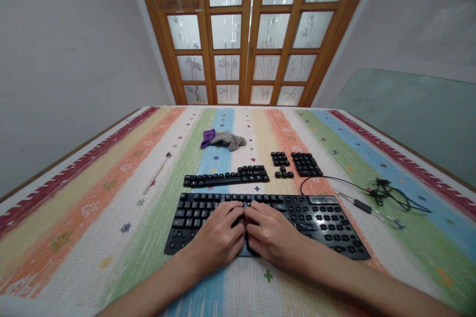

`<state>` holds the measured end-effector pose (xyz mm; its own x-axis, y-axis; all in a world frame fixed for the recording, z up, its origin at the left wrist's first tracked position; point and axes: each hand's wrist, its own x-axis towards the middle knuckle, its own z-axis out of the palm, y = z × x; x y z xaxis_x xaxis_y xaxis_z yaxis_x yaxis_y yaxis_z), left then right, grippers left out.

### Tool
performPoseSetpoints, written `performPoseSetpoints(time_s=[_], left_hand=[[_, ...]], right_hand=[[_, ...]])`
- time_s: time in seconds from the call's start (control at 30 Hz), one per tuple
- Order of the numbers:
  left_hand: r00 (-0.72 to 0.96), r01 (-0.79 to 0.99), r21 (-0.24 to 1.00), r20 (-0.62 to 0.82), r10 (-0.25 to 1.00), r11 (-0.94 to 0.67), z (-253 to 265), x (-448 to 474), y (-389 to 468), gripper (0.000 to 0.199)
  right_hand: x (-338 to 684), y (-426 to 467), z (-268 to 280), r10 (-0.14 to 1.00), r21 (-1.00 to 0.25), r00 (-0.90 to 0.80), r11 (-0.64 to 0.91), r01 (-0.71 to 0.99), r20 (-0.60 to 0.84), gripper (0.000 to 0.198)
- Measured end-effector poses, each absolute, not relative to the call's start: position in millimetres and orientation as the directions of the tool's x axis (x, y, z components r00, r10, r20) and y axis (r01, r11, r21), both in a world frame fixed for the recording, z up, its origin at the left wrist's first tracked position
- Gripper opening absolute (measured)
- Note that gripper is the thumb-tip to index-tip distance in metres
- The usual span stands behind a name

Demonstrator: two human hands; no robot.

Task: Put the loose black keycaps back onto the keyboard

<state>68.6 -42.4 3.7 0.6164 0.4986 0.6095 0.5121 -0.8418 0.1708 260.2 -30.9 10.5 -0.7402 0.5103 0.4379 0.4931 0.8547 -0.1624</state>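
Observation:
A black computer keyboard point(320, 228) lies flat on the table in front of me. Keycaps cover much of its upper left part; the right side and the lower left show bare key switches. Over its middle, my left hand point(223, 232) and my right hand point(270, 230) meet with curled fingers, knuckles nearly touching. Whatever the fingertips pinch or press on the keyboard is hidden between the hands. Beyond the keyboard, loose black keycaps point(226, 179) stand in rows. More keycaps point(305, 164) are grouped in blocks at the right, like a number pad.
A striped tablecloth point(122, 257) covers the table. A thin brush point(157, 173) lies at left, and a grey and purple cloth point(227, 140) farther back. Right of the keyboard are a coiled cable point(386, 193) and a black-handled wire tool point(362, 206). Wooden glazed doors point(247, 49) stand behind.

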Motion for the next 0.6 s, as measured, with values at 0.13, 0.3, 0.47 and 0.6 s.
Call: performPoseSetpoints(time_s=[0.13,0.3,0.47,0.6], left_hand=[[0.603,0.508,0.216,0.603,0.523,-0.834,1.5,67.7,-41.7,0.014],[0.598,0.504,0.247,0.591,0.541,-0.827,-1.5,66.0,-42.0,0.018],[0.623,0.541,0.228,0.538,0.568,-0.81,-3.6,62.6,-41.9,0.024],[0.688,0.603,0.137,0.409,0.6,-0.786,-4.6,61.3,-42.0,0.04]], right_hand=[[262.2,-26.4,23.5,0.536,-0.193,-0.778,0.844,0.501,0.327,0.012],[267.7,-2.5,47.0,0.584,-0.284,-0.767,0.808,0.517,0.267,0.017],[271.5,47.3,51.4,0.675,-0.329,-0.651,0.738,0.589,0.347,0.014],[267.4,85.6,46.3,0.755,-0.349,-0.588,0.656,0.669,0.291,0.014]])
